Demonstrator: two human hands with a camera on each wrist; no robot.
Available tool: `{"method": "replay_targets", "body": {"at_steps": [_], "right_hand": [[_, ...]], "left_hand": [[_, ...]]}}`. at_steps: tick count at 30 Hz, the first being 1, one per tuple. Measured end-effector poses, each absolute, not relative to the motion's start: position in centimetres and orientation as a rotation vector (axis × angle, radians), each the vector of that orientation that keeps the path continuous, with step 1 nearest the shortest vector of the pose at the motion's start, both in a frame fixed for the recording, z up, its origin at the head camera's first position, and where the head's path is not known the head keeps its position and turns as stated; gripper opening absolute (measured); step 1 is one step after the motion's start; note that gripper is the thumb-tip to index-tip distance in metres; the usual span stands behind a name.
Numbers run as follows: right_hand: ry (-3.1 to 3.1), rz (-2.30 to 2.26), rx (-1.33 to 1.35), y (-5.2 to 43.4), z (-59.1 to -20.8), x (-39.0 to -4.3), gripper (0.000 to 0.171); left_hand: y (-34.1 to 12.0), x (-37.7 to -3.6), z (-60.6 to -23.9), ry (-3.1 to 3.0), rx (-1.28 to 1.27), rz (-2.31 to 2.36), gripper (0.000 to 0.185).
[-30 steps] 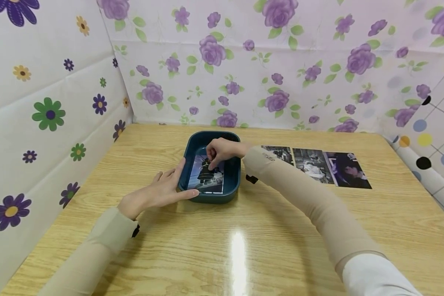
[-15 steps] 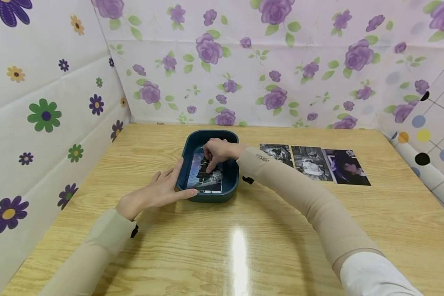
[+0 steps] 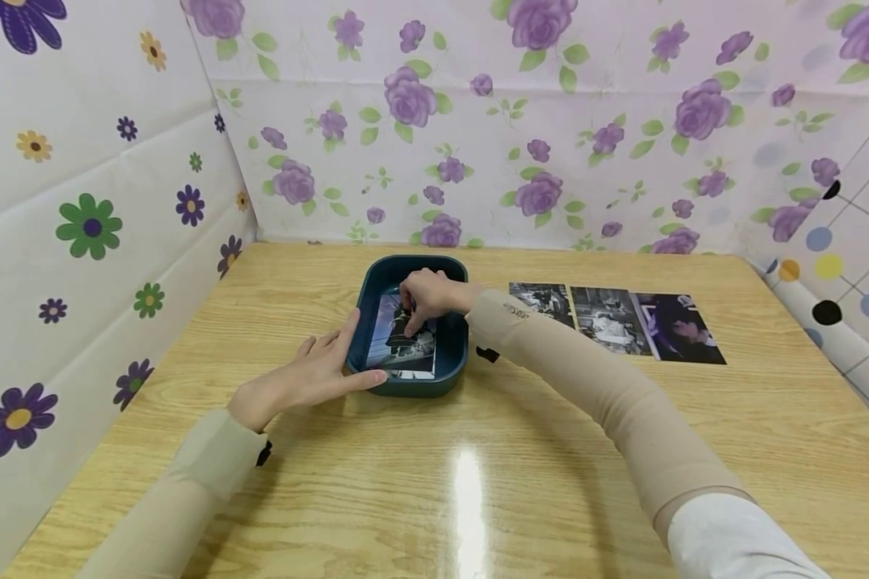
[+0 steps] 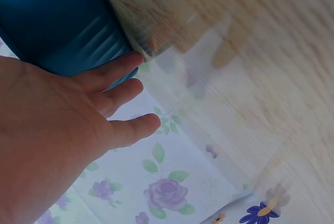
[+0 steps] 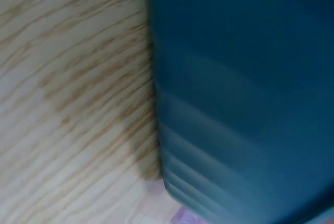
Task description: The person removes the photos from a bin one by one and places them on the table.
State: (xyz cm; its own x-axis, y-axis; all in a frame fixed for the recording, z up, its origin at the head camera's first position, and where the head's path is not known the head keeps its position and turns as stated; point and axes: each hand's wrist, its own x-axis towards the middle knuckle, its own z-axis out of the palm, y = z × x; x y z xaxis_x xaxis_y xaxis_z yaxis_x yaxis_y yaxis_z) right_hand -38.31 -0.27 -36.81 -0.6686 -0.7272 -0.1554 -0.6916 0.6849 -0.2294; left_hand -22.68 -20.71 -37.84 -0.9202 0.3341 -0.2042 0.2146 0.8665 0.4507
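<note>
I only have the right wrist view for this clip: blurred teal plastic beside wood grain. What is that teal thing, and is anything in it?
Observer: It is a teal tray on a wooden table, with a photo lying inside it.
Operator: What is the right hand doing?
Observer: The right hand is inside the tray, fingers curled onto the top of that photo.
Operator: And the left hand?
Observer: The left hand lies flat against the tray's left outer wall, fingers straight.
Operator: Anything else on the table?
Observer: Three more photos lie in a row to the tray's right.
</note>
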Motion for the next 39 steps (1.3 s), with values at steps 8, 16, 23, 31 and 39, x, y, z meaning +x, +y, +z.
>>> {"method": "replay_targets", "body": {"at_steps": [8,16,23,31,39], "right_hand": [[2.581,-0.534,-1.110,0.4,-36.4,-38.8,0.014],[2.495,-0.844,-1.048,2.2,-32.8,-39.2,0.017],[2.526,-1.001,-0.960,7.8,-27.8,-39.7,0.020],[2.681,-1.001,-0.692,20.4,-26.3,-40.1,0.026],[2.858,-0.877,-0.423,35.5,-28.3,-38.8,0.021]], "left_hand": [[-20.5,-22.8,-37.7,2.763,0.422,0.628,0.109],[-20.4,-22.9,-37.7,2.764,0.432,0.609,0.108],[-20.4,-22.9,-37.8,2.774,0.450,0.596,0.109],[-20.2,-22.6,-37.8,2.774,0.436,0.609,0.110],[-20.3,-22.6,-37.7,2.784,0.425,0.599,0.111]]}}
